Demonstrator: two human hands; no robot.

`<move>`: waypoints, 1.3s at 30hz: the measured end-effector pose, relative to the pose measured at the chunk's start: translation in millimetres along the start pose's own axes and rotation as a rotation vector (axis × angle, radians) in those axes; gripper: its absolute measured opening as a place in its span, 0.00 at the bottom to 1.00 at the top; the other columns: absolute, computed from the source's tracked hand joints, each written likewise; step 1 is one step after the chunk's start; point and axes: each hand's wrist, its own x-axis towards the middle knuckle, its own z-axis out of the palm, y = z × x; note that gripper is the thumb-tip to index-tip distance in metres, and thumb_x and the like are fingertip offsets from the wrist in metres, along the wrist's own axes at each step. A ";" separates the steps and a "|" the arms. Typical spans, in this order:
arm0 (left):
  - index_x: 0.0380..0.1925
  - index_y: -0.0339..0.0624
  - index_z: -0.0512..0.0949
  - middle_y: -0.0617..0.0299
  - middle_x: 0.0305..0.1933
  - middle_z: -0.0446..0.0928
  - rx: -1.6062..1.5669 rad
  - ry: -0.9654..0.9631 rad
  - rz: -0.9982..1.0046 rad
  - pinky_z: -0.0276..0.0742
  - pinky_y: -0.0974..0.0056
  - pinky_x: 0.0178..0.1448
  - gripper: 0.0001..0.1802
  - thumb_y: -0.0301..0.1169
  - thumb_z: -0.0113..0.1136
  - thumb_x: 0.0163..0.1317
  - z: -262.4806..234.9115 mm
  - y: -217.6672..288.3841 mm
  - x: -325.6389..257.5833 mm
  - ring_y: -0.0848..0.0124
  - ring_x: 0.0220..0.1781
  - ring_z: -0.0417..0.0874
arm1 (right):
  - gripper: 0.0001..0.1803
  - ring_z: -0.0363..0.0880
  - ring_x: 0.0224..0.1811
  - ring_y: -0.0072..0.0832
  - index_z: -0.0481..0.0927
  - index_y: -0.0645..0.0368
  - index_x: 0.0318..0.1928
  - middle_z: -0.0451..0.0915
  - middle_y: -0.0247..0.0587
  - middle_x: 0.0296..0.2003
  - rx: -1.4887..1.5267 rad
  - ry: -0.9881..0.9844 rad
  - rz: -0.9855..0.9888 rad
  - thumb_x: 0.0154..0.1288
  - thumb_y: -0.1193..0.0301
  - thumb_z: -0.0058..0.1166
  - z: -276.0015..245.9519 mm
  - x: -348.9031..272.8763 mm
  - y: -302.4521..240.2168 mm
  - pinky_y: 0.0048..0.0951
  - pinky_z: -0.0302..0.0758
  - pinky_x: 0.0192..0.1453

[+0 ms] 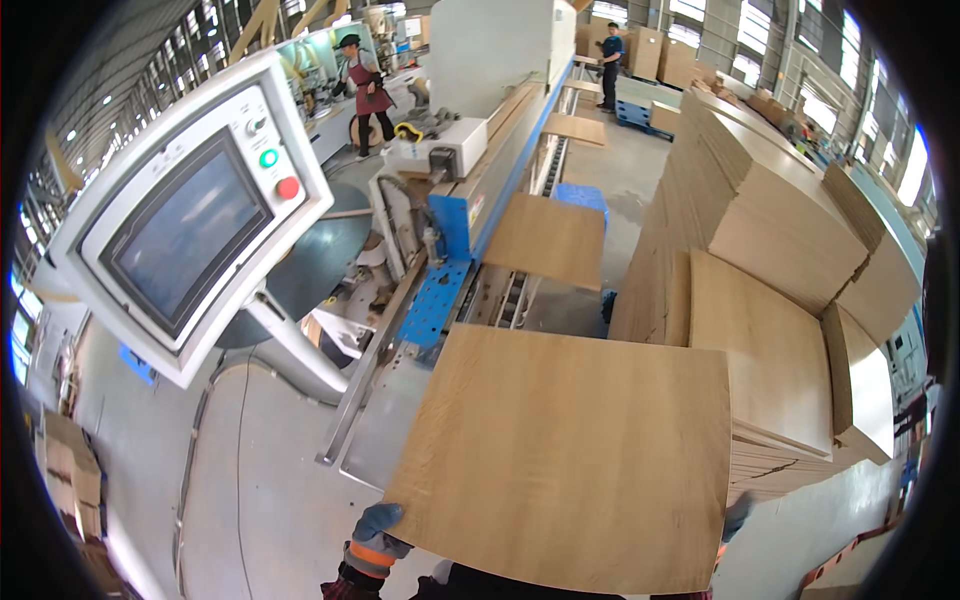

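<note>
A flat, rectangular wood-grain panel (570,450) lies between my two hands, in front of my body. At its near left corner, my gloved left hand (378,530) grips the edge, thumb on top and the other fingers underneath. My gloved right hand (737,515) is at the panel's right edge, mostly hidden behind it, so its grip does not show fully. The far left part of the panel overlaps the metal bed (385,425) of a long machine. Farther along, another wood panel (548,240) rests on the machine's conveyor.
A control console (185,235) with a screen and buttons stands at left. Tall stacks of panels (770,200) rise at right. A blue perforated plate (436,300) sits on the machine. Two people, one in an apron (367,95) and one in dark clothes (610,65), stand far off.
</note>
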 end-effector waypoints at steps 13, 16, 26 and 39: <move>0.32 0.33 0.73 0.53 0.41 0.75 1.350 1.296 0.827 0.70 0.56 0.53 0.16 0.35 0.59 0.50 -84.6 23.6 16.8 0.56 0.45 0.76 | 0.14 0.78 0.33 0.30 0.71 0.66 0.45 0.78 0.42 0.35 -0.030 0.045 0.208 0.58 0.75 0.49 97.5 37.4 58.4 0.31 0.76 0.39; 0.23 0.33 0.72 0.51 0.35 0.73 1.633 0.880 0.950 0.68 0.55 0.48 0.17 0.39 0.59 0.47 -65.5 0.8 20.5 0.52 0.41 0.73 | 0.15 0.77 0.36 0.29 0.71 0.63 0.47 0.77 0.40 0.38 0.150 0.141 0.181 0.58 0.74 0.51 118.4 44.5 105.0 0.31 0.76 0.41; 0.23 0.33 0.70 0.44 0.43 0.67 1.907 0.278 1.000 0.62 0.49 0.49 0.17 0.38 0.57 0.45 -27.5 -34.9 128.6 0.47 0.45 0.66 | 0.16 0.76 0.39 0.24 0.72 0.61 0.46 0.76 0.35 0.39 0.243 0.047 0.054 0.59 0.67 0.52 88.2 148.6 114.7 0.27 0.74 0.45; 0.29 0.34 0.71 0.47 0.33 0.71 1.336 -0.537 1.126 0.69 0.54 0.39 0.16 0.34 0.62 0.45 181.6 -90.5 180.4 0.48 0.33 0.72 | 0.11 0.74 0.39 0.22 0.77 0.60 0.41 0.77 0.34 0.36 -0.310 0.105 -0.452 0.62 0.68 0.47 60.2 217.7 101.6 0.26 0.72 0.44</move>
